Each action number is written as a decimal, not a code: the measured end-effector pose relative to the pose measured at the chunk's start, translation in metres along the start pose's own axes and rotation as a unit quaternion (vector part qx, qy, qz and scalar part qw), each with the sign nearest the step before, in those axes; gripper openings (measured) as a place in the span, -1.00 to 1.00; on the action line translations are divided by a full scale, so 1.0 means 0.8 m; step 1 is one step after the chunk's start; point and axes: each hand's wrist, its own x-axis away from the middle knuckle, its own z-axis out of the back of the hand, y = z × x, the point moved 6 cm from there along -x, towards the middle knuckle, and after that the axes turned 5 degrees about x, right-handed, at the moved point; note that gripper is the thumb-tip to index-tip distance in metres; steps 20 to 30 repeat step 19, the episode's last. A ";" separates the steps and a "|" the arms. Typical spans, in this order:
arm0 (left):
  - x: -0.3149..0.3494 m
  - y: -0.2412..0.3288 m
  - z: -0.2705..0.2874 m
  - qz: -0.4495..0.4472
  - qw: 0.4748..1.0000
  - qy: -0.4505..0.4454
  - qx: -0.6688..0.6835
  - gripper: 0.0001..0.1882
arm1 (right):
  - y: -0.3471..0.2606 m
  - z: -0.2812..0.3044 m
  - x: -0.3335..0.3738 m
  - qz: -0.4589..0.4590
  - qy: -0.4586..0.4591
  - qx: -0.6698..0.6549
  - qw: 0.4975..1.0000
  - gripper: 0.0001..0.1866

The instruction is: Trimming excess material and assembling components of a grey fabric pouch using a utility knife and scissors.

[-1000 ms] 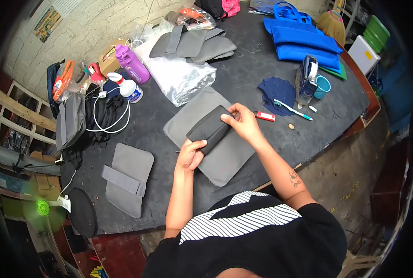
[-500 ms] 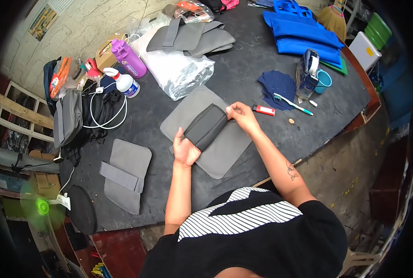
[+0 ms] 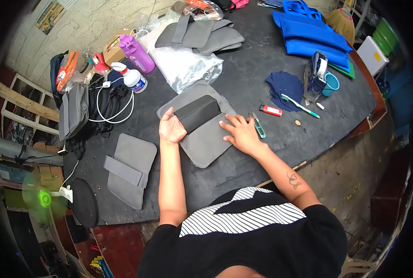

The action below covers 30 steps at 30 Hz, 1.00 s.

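Note:
A grey fabric panel (image 3: 208, 148) with rounded corners lies on the black table, and a black box-shaped pouch (image 3: 198, 112) sits across its middle. My left hand (image 3: 172, 129) is at the pouch's left end, palm up and thumb raised; its fingers are partly hidden under the pouch as they hold it. To the right, my right hand (image 3: 242, 134) is spread open, palm down, with its fingertips over the panel's right edge by the pouch's short dark end tab. Close beside that hand are green-handled thread snips (image 3: 259, 127).
Another grey panel with a strap (image 3: 131, 169) lies at left. Right of my hands are a red lighter (image 3: 271, 110), toothbrush (image 3: 301, 106), navy cloth (image 3: 284, 88) and tape dispenser (image 3: 315, 76). Farther back stand a spray bottle (image 3: 134, 79), purple bottle (image 3: 139, 55) and stacked grey pieces (image 3: 201, 34).
The pouch has turned flatter across the panel and moved slightly up-left with my left hand. My right hand has let go of the pouch's right end and opened, uncovering the snips.

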 end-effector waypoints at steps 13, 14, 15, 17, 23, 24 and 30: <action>0.017 0.001 0.021 0.013 0.893 0.241 -0.379 -0.53 | 0.059 0.045 0.012 -0.122 0.170 -0.175 0.962 -0.57; 0.019 0.007 0.024 0.006 0.831 0.320 -0.455 -0.56 | 0.067 0.040 0.011 -0.152 0.142 -0.204 0.957 -0.53; 0.022 0.005 0.020 -0.013 0.828 0.338 -0.447 -0.57 | 0.068 0.040 0.011 -0.153 0.143 -0.205 0.956 -0.53; 0.021 0.007 0.016 -0.022 0.812 0.329 -0.481 -0.53 | 0.070 0.027 0.011 -0.209 0.052 -0.198 0.956 -0.45; 0.023 0.009 0.012 -0.032 0.794 0.322 -0.515 -0.49 | 0.064 0.026 0.010 -0.202 0.028 -0.143 0.969 -0.41; 0.023 0.009 0.012 -0.032 0.794 0.322 -0.515 -0.49 | 0.064 0.026 0.010 -0.202 0.028 -0.143 0.969 -0.41; 0.023 0.009 0.012 -0.032 0.794 0.322 -0.515 -0.49 | 0.064 0.026 0.010 -0.202 0.028 -0.143 0.969 -0.41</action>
